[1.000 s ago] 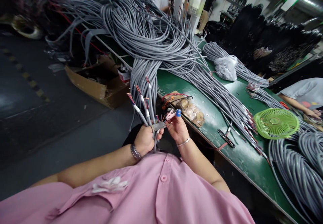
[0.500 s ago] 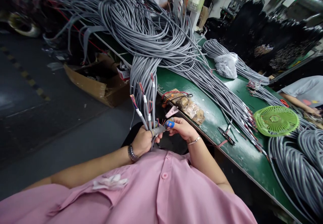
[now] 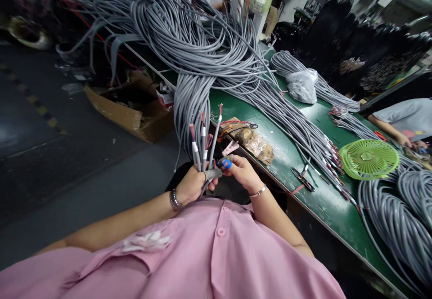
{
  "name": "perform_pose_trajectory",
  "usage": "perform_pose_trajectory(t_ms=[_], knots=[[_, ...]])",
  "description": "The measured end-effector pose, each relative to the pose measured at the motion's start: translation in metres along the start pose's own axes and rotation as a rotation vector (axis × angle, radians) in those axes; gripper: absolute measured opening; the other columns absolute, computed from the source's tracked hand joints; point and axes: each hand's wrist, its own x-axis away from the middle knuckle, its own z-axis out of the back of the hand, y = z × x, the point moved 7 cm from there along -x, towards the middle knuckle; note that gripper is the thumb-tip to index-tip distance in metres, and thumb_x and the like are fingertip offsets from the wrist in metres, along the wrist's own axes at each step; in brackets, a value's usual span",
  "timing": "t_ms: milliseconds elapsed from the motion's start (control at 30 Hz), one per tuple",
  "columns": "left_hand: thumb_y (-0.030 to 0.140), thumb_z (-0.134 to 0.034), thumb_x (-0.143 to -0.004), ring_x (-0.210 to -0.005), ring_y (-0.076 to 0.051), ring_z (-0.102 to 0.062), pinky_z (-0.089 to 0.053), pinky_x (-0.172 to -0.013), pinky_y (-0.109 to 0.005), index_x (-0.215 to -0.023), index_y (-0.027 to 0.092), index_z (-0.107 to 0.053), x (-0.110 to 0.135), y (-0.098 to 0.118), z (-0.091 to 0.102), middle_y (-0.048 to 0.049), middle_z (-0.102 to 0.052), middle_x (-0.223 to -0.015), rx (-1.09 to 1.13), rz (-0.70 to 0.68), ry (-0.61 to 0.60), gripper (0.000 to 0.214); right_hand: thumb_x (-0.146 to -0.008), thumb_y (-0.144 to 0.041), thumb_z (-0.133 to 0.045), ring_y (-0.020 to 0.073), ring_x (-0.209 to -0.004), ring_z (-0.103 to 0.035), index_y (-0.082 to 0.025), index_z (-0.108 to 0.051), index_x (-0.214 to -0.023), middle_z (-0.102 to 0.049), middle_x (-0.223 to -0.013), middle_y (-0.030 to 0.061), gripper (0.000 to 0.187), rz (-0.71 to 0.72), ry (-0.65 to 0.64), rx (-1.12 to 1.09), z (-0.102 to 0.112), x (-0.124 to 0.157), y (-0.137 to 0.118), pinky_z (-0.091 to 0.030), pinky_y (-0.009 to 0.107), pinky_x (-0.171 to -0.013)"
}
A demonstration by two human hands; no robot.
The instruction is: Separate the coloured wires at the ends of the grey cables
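My left hand [image 3: 193, 185] is closed round several grey cables [image 3: 215, 141], its thumb in a grey covering. Their stripped ends point up and away, with white bands and thin coloured wires [image 3: 209, 141] fanning out. Close on the right, my right hand [image 3: 243, 173] has thumb and forefinger pinched together by the left thumb tip. Blue tape and a grey covering wrap those fingers. Whatever lies in this pinch is too small to make out. Just beyond the fingers is a pink clip [image 3: 230, 148] at the table edge.
Large coils of grey cable [image 3: 189, 42] lie across the green table [image 3: 286, 173]. A taped wooden block [image 3: 254, 144], black-handled snips [image 3: 303, 180] and a green fan [image 3: 369, 159] are to the right. A cardboard box [image 3: 114, 112] stands left. Another person's arm [image 3: 388, 128] shows far right.
The cable ends in my left hand have swung right and spread apart. My right hand has shifted slightly, its pinch now a little higher beside the left thumb.
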Motion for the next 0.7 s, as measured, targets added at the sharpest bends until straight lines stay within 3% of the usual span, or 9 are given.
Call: perform_pose_trajectory(t_ms=[133, 300, 433, 700], knots=[[0.029, -0.076, -0.069, -0.040, -0.011, -0.053, -0.038, -0.037, -0.020, -0.075, 0.014, -0.062, -0.004, -0.001, 0.008, -0.0006, -0.062, -0.053, 0.105, -0.064, 0.086, 0.021, -0.066, -0.047, -0.079, 0.0091, -0.060, -0.055, -0.017, -0.063, -0.089, -0.061, -0.073, -0.0020, 0.041, -0.080, 0.042, -0.076, 0.002, 0.010, 0.015, -0.048, 0.023, -0.057], [0.030, -0.076, -0.069, -0.041, -0.011, -0.054, -0.040, -0.038, -0.020, -0.072, 0.014, -0.062, -0.004, -0.006, 0.008, -0.0010, -0.062, -0.054, 0.084, -0.059, 0.069, 0.022, -0.068, -0.043, -0.077, 0.0085, -0.056, -0.050, -0.017, -0.062, -0.079, -0.058, -0.066, -0.0034, 0.032, 0.039, 0.218, -0.146, -0.002, 0.011, 0.019, -0.045, 0.023, -0.053], [0.029, -0.076, -0.069, -0.041, -0.011, -0.053, -0.043, -0.040, -0.021, -0.075, 0.014, -0.063, -0.001, -0.011, 0.002, -0.0014, -0.062, -0.054, 0.021, -0.009, -0.008, 0.021, -0.069, -0.041, -0.077, 0.0083, -0.053, -0.049, -0.016, -0.061, -0.075, -0.057, -0.061, -0.0033, 0.030, 0.052, 0.185, -0.093, -0.010, 0.001, 0.016, -0.041, 0.022, -0.050], [0.031, -0.076, -0.068, -0.042, -0.012, -0.054, -0.041, -0.038, -0.021, -0.074, 0.014, -0.063, -0.001, -0.003, 0.012, -0.0013, -0.062, -0.054, 0.128, -0.089, 0.090, 0.022, -0.067, -0.045, -0.078, 0.0073, -0.054, -0.046, -0.017, -0.063, -0.083, -0.056, -0.068, -0.0033, 0.036, -0.070, 0.147, -0.247, -0.009, 0.003, 0.023, -0.046, 0.022, -0.051]])
